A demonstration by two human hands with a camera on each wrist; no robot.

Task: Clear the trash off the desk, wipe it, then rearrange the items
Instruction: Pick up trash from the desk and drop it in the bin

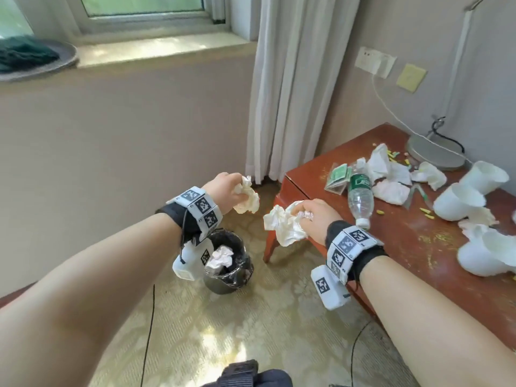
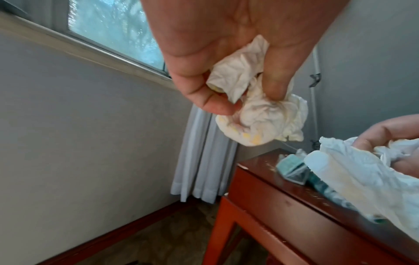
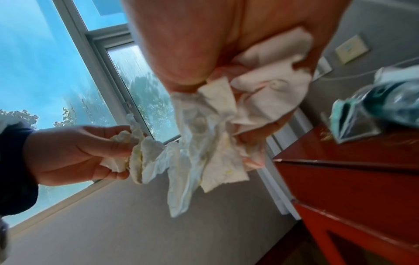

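Note:
My left hand (image 1: 226, 188) grips a crumpled white tissue (image 1: 247, 199) in the air, above and beyond the black trash bin (image 1: 227, 263) on the floor. In the left wrist view the same tissue wad (image 2: 260, 114) hangs from my thumb and fingers. My right hand (image 1: 310, 216) holds another crumpled tissue (image 1: 282, 224) just off the left corner of the red wooden desk (image 1: 405, 247); the right wrist view shows this tissue (image 3: 204, 143) dangling loosely. The bin holds a tissue ball (image 1: 222, 256).
On the desk lie a plastic bottle (image 1: 360, 196), green packets (image 1: 339, 178), more tissues (image 1: 388, 174), several white cups (image 1: 458, 202), yellow scraps and a lamp base (image 1: 435, 155). A white curtain (image 1: 293, 85) hangs behind the desk corner. Cables run across the carpet.

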